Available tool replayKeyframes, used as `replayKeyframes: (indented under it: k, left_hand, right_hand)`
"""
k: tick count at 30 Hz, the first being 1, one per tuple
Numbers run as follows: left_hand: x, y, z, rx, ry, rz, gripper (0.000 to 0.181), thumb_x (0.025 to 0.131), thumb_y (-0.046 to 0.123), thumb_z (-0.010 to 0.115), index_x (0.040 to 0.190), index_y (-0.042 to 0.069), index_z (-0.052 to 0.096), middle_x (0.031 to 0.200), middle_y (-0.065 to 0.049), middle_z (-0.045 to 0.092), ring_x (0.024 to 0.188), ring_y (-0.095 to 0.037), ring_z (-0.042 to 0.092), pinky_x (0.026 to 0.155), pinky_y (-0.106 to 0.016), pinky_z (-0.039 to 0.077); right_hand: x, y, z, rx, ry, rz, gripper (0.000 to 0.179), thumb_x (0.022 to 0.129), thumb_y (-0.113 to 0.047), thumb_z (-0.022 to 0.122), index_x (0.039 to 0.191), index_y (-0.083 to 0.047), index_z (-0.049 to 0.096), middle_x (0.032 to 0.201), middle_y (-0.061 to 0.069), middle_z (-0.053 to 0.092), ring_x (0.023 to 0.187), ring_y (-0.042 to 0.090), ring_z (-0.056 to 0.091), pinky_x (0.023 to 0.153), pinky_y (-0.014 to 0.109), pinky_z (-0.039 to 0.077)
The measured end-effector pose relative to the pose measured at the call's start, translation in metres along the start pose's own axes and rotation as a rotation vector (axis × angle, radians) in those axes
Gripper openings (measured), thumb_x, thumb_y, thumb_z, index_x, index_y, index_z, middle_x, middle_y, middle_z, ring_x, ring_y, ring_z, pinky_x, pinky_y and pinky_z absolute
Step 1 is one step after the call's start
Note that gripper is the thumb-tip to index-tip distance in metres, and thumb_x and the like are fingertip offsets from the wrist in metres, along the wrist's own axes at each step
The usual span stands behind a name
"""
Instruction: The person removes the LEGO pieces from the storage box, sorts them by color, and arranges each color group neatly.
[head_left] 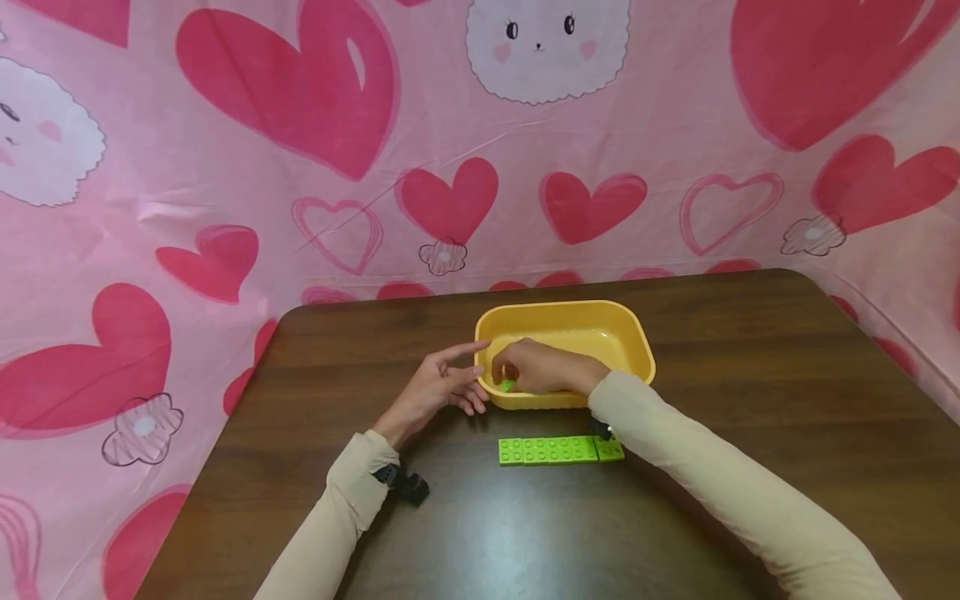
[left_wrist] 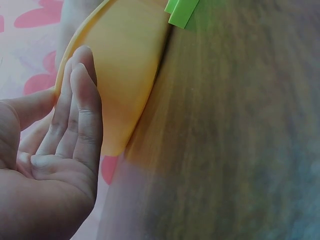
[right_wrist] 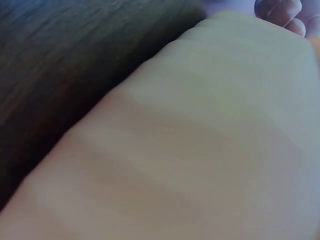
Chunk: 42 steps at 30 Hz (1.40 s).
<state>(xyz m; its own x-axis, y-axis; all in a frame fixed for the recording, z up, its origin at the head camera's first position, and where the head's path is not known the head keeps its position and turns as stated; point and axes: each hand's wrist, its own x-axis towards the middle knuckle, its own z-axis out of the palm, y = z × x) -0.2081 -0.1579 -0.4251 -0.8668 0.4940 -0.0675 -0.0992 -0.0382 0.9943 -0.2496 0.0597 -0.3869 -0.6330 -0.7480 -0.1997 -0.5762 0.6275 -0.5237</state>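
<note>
In the head view, a yellow plastic bin (head_left: 577,312) stands on the table. My right hand (head_left: 542,367) reaches inside it at the near left, fingers curled down, pinching a small light-green toy brick (head_left: 507,386) mostly hidden by the hand. My left hand (head_left: 437,385) touches the bin's left end with fairly straight fingers. Up close in the left wrist view, those fingers (left_wrist: 87,110) lie against the yellow wall (left_wrist: 130,65). In front of the bin lies a row of light-green studded toy bricks (head_left: 551,450), set end to end. Sleeve fills most of the right wrist view.
The brown wooden table (head_left: 720,367) has its back edge near a pink heart-patterned cloth (head_left: 517,150). My right sleeve (head_left: 697,450) passes over the right end of the brick row. A black device (head_left: 405,483) is strapped at my left wrist.
</note>
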Motion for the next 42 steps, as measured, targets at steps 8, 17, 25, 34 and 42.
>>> replayKeyframes:
  k: [8, 17, 25, 34, 42]
  left_hand:
    - [0.000, 0.001, 0.000, 0.007, 0.000, 0.002, 0.047, 0.100, 0.014, 0.061, 0.146, 0.016, 0.050, 0.080, -0.015, 0.073, 0.065, -0.026, 0.071, 0.060, -0.034, 0.060]
    - [0.000, 0.002, -0.001, 0.010, 0.001, -0.004, 0.050, 0.100, 0.016, 0.061, 0.148, 0.012, 0.047, 0.079, -0.015, 0.073, 0.065, -0.026, 0.071, 0.059, -0.034, 0.060]
    - [0.002, 0.003, 0.001, 0.003, -0.002, -0.010, 0.051, 0.100, 0.015, 0.061, 0.149, 0.011, 0.045, 0.078, -0.014, 0.073, 0.065, -0.025, 0.071, 0.059, -0.034, 0.060]
    - [0.000, 0.002, 0.001, -0.006, 0.005, -0.018, 0.051, 0.100, 0.014, 0.061, 0.149, 0.011, 0.045, 0.078, -0.014, 0.073, 0.064, -0.025, 0.071, 0.059, -0.033, 0.060]
    - [0.001, 0.001, 0.001, -0.015, 0.000, -0.020, 0.050, 0.101, 0.011, 0.058, 0.149, 0.011, 0.045, 0.078, -0.014, 0.073, 0.064, -0.025, 0.071, 0.059, -0.033, 0.060]
  right_hand:
    - [0.000, 0.004, 0.003, 0.015, 0.067, 0.031, 0.031, 0.084, -0.010, 0.079, 0.113, -0.008, 0.068, 0.097, 0.001, 0.066, 0.088, 0.019, 0.057, 0.086, 0.033, 0.053]
    - [0.001, 0.004, 0.003, -0.044, 0.086, 0.009, 0.023, 0.085, -0.013, 0.080, 0.104, -0.006, 0.071, 0.093, 0.000, 0.066, 0.085, 0.017, 0.055, 0.084, 0.033, 0.051]
    - [-0.006, 0.001, -0.002, -0.060, 0.148, -0.031, 0.023, 0.084, -0.017, 0.081, 0.104, -0.007, 0.075, 0.087, -0.002, 0.066, 0.082, 0.017, 0.055, 0.079, 0.031, 0.050]
    - [-0.026, -0.005, -0.008, -0.056, 0.194, -0.072, 0.036, 0.085, -0.017, 0.080, 0.118, -0.004, 0.072, 0.111, 0.005, 0.070, 0.100, 0.020, 0.060, 0.094, 0.038, 0.052]
    - [-0.043, -0.005, -0.009, -0.053, 0.334, -0.133, 0.031, 0.084, -0.015, 0.080, 0.112, -0.002, 0.073, 0.104, 0.005, 0.071, 0.089, 0.019, 0.061, 0.085, 0.035, 0.055]
